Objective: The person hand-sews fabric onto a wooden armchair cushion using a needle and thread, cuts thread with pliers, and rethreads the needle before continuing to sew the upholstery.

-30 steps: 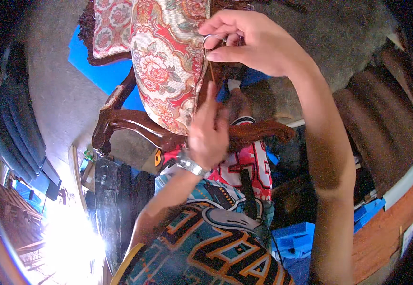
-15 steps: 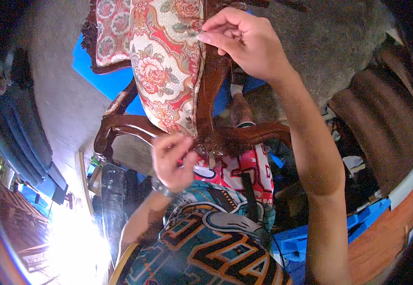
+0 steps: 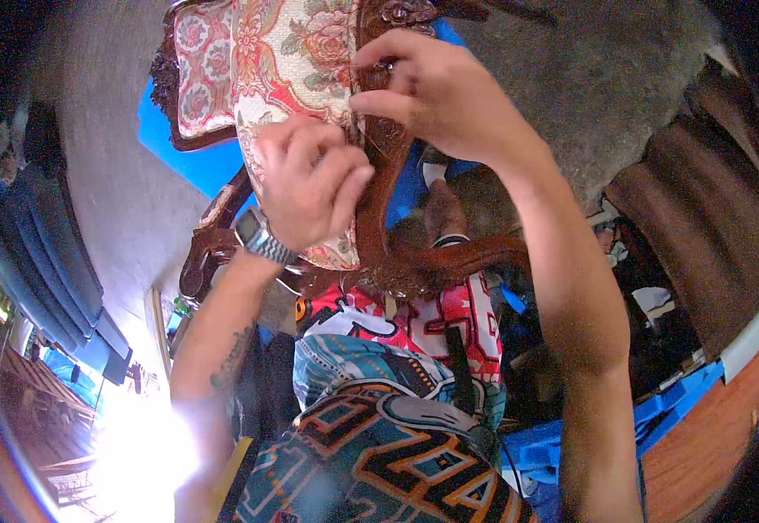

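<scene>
An upholstered chair lies in front of me, with floral cloth (image 3: 296,74) in red, cream and green beside a carved dark wood frame (image 3: 385,187). My left hand (image 3: 309,179), a metal-band watch on its wrist, is over the cloth near its right edge. Its fingers are curled together and slightly blurred; whatever they may hold is hidden. Farther up, my right hand (image 3: 436,91) reaches over the wood rail from the right. Its thumb and forefinger are apart at the cloth's edge, the other fingers bent, and I see nothing between them.
A second floral panel (image 3: 205,74) in a dark frame stands at the far left, by a blue sheet (image 3: 170,139) on the grey floor. A curved wooden arm (image 3: 475,253) of the chair crosses near my lap. Brown cloth (image 3: 684,235) hangs at the right.
My left hand has moved up and away from me, from the cloth's near end onto its middle. My right hand's thumb and forefinger have spread apart, and the hand is slightly lower.
</scene>
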Motion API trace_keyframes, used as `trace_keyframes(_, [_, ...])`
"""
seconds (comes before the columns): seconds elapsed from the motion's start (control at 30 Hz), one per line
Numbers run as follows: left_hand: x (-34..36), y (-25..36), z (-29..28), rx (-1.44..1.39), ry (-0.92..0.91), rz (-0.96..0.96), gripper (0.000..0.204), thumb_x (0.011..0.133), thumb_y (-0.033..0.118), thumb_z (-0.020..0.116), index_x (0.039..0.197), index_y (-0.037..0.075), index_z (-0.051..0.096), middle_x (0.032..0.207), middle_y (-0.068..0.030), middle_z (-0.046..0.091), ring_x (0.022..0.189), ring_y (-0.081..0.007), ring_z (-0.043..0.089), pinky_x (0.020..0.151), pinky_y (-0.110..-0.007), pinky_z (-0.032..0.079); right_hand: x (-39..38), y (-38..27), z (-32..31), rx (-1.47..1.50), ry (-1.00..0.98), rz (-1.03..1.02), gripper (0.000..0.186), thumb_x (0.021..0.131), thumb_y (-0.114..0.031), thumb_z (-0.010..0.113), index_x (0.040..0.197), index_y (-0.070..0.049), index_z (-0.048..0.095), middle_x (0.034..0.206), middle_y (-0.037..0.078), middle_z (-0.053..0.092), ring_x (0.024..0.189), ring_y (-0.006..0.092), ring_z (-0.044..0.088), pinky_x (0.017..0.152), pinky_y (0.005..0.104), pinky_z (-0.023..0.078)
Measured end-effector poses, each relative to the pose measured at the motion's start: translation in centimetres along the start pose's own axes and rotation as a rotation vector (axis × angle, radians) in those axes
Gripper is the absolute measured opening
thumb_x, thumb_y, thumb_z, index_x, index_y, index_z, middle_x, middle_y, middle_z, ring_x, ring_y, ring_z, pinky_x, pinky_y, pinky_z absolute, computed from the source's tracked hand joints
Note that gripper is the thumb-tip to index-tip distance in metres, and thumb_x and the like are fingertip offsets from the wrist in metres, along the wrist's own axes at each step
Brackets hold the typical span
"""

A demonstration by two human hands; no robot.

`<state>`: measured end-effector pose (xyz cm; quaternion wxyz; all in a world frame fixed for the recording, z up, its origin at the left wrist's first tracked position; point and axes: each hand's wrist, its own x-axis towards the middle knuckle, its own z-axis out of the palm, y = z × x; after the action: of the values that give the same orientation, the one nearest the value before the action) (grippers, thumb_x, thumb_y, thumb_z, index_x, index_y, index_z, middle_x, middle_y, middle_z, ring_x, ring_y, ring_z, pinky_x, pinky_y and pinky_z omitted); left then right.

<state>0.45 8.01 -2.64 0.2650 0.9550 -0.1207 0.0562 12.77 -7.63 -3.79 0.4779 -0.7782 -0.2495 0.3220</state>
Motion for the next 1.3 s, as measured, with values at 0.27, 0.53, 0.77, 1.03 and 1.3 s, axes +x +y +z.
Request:
trace_keyframes(0.27, [-2.4,8.5,0.4,-0.918,0.005,-0.661,0.014,0.080,0.016,0.067,0.077,0.005,0.059,0.086,-0.0081,0.053,0.076,-0.0200,0.049,0.066,-0.033,0.041,-12.6,-1.0,0.8,0.073,0.287,-0.062,0.031,0.074,-0.012,0.068,0.103,-0.005,0.061,0.100,0.014,0.061,0.095,0.0317,0.057,0.085,0.0413,0.045])
trace_keyframes(0.53, [-0.7,16.5,1.0,-1.256,0.334,-0.888,0.014,0.088,0.022,0.058,0.081,0.011,0.062,0.086,-0.0043,0.043,0.076,-0.0142,0.039,0.069,-0.028,0.033,-18.8,-6.1,3.5,0.642,0.419,0.314,0.016,0.078,-0.006,0.060,0.093,-0.003,0.060,0.092,0.012,0.061,0.087,0.0260,0.053,0.078,0.0372,0.042])
trace_keyframes(0.77, [0.8,16.4,-0.1,-1.098,-0.039,-0.552,0.031,0.076,0.033,0.071,0.102,0.015,0.065,0.087,-0.0075,0.049,0.078,-0.0199,0.050,0.065,-0.032,0.045,-21.1,-7.0,-2.2,1.157,0.556,0.623,0.012,0.083,-0.021,0.054,0.083,-0.010,0.051,0.077,0.008,0.057,0.063,0.0137,0.051,0.053,0.0259,0.042])
trace_keyframes(1.03, [0.1,4.5,-4.2,0.083,-0.090,-0.687,0.033,0.084,0.022,0.061,0.114,0.009,0.058,0.086,-0.0127,0.058,0.081,-0.0339,0.060,0.070,-0.039,0.050,-37.3,4.7,-9.9,0.601,1.229,1.080,0.018,0.089,-0.027,0.047,0.075,-0.016,0.045,0.065,-0.004,0.042,0.051,0.0094,0.036,0.045,0.0264,0.030])
trace_keyframes(1.3, [-6.4,6.3,0.7,-1.053,-0.042,-1.604,0.039,0.094,0.033,0.049,0.072,0.001,0.057,0.053,-0.0067,0.043,0.051,-0.0132,0.044,0.050,-0.030,0.035,-37.0,6.3,-5.5,0.278,0.719,1.007,0.024,0.091,-0.026,0.044,0.073,-0.010,0.043,0.066,-0.003,0.038,0.058,0.0080,0.035,0.053,0.0250,0.029])
